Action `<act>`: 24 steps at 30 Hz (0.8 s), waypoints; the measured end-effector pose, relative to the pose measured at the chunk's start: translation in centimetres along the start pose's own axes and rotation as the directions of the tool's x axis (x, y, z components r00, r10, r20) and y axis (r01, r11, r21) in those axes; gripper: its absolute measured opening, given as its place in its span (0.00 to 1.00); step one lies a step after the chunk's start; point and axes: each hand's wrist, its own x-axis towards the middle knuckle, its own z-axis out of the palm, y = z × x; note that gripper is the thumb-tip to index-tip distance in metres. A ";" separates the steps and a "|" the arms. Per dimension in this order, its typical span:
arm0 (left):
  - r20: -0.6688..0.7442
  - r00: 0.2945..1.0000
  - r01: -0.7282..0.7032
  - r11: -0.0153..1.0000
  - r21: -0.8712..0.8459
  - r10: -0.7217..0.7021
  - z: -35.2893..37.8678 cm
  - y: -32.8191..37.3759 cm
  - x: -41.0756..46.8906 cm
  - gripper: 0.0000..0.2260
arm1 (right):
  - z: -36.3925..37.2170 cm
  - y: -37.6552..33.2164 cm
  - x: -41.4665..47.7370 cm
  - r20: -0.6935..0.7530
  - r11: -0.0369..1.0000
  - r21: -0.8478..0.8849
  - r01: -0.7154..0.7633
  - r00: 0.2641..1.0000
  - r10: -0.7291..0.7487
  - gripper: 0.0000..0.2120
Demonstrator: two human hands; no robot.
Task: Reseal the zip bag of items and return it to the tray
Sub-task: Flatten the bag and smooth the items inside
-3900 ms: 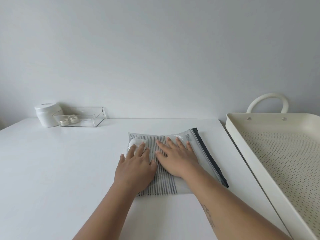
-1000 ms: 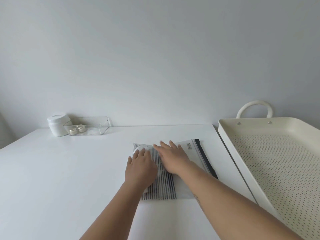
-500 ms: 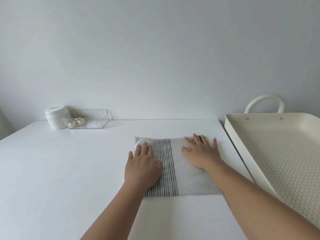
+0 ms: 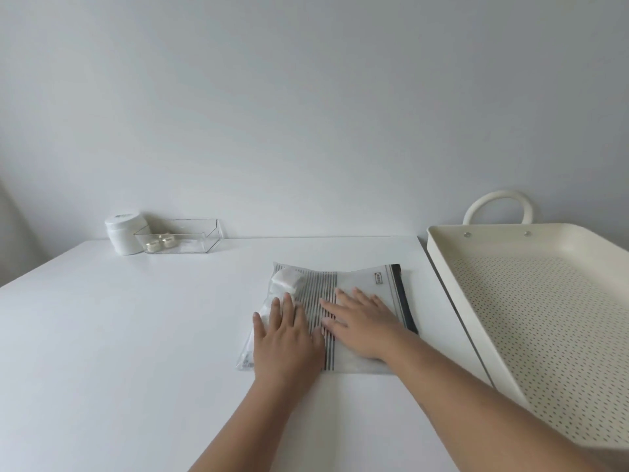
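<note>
A clear zip bag (image 4: 360,281) with dark stripes lies flat on the white table (image 4: 136,335), its dark zip strip (image 4: 403,301) along the right edge. A white lump (image 4: 286,281) shows inside it at the far left corner. My left hand (image 4: 286,338) presses flat on the bag's left part, fingers spread. My right hand (image 4: 360,323) lies flat on the bag's middle, fingers pointing left and away. The cream perforated tray (image 4: 452,267) stands to the right of the bag.
A white jar (image 4: 124,233) and a clear plastic box (image 4: 190,233) holding two small candles (image 4: 160,242) stand at the table's far left by the wall. The tray has a loop handle (image 4: 497,204) at its far end.
My right hand has slid back left from the zip edge to the bag's middle, uncovering the dark zip strip. My left hand has stayed on the left part.
</note>
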 end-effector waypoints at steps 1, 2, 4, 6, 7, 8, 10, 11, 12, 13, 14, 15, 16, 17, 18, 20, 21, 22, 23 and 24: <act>-0.005 1.000 -0.011 1.000 0.005 0.011 0.1 -0.2 -0.1 0.30 | 0.1 0.6 -0.6 -0.001 0.999 -0.004 -0.040 0.999 0.040 0.29; -0.004 1.000 -0.025 1.000 0.010 0.025 0.2 -0.4 0.0 0.31 | 0.1 1.2 -1.3 0.003 0.997 -0.012 -0.075 0.997 0.075 0.31; 0.003 0.998 -0.057 0.998 0.010 0.057 0.3 -0.8 0.2 0.33 | -0.3 2.1 -2.6 0.025 0.991 -0.026 -0.131 0.991 0.131 0.33; 0.005 0.995 -0.100 0.995 0.017 0.100 0.3 -1.4 1.0 0.33 | -0.8 2.7 -4.2 0.040 0.982 -0.018 -0.189 0.981 0.189 0.34; 0.019 0.991 -0.131 0.991 0.026 0.131 0.2 -1.7 1.5 0.33 | -1.0 2.8 -5.0 0.052 0.977 -0.011 -0.214 0.975 0.214 0.35; 0.043 0.985 -0.171 0.984 0.041 0.169 0.0 -2.1 2.1 0.31 | -1.0 2.7 -5.8 0.068 0.973 -0.010 -0.229 0.971 0.229 0.36; 0.110 0.969 -0.233 0.968 0.097 0.222 -0.8 -2.6 3.3 0.28 | -0.9 2.1 -7.3 0.094 0.973 -0.037 -0.230 0.968 0.232 0.37; 0.136 0.964 -0.244 0.961 0.130 0.227 -1.4 -2.7 3.7 0.28 | -1.2 1.8 -7.8 0.092 0.974 -0.063 -0.219 0.970 0.224 0.37; 0.147 0.964 -0.242 0.957 0.157 0.220 -1.9 -2.6 4.0 0.28 | -1.6 1.6 -8.3 0.071 0.975 -0.091 -0.203 0.975 0.209 0.35; 0.140 0.968 -0.230 0.958 0.169 0.208 -2.4 -2.4 4.1 0.29 | -2.3 1.5 -8.6 0.034 0.976 -0.117 -0.185 0.981 0.190 0.32; 0.120 0.973 -0.216 0.963 0.161 0.198 -2.7 -2.0 3.9 0.29 | -2.9 1.5 -8.8 -0.003 0.976 -0.131 -0.171 0.985 0.172 0.27; 0.092 0.976 -0.208 0.969 0.130 0.197 -3.0 -1.4 3.5 0.28 | -3.4 1.5 -8.9 -0.037 0.979 -0.122 -0.163 0.986 0.160 0.24; 0.061 0.977 -0.207 0.975 0.086 0.202 -3.0 -0.8 2.7 0.27 | -3.7 1.6 -9.0 -0.065 0.983 -0.099 -0.156 0.987 0.150 0.21; 0.029 0.978 -0.209 0.977 0.035 0.208 -2.9 0.0 1.8 0.25 | -3.8 1.8 -8.9 -0.087 0.987 -0.074 -0.146 0.986 0.139 0.20; -0.002 0.979 -0.205 0.979 -0.022 0.205 -2.7 0.7 0.8 0.23 | -3.7 2.0 -8.8 -0.101 0.989 -0.059 -0.133 0.987 0.127 0.20; -0.019 0.987 -0.163 0.979 -0.120 0.162 -2.3 2.3 -1.1 0.21 | -3.3 2.5 -8.5 -0.098 0.992 -0.045 -0.115 0.989 0.110 0.22; -0.002 0.991 -0.134 0.981 -0.142 0.135 -2.0 3.1 -1.9 0.20 | -3.1 2.7 -8.4 -0.081 0.993 -0.034 -0.114 0.990 0.111 0.24; 0.022 0.993 -0.109 0.983 -0.150 0.114 -1.6 3.8 -2.7 0.21 | -2.8 2.9 -8.3 -0.061 0.993 -0.023 -0.120 0.991 0.118 0.24; 0.054 0.994 -0.090 0.984 -0.155 0.099 -1.2 4.4 -3.3 0.21 | -2.5 3.1 -8.3 -0.043 0.992 -0.011 -0.127 0.991 0.127 0.24; 0.096 0.991 -0.075 0.985 -0.157 0.090 -0.7 4.9 -3.8 0.23 | -2.0 3.2 -8.4 -0.031 0.990 0.003 -0.138 0.990 0.138 0.24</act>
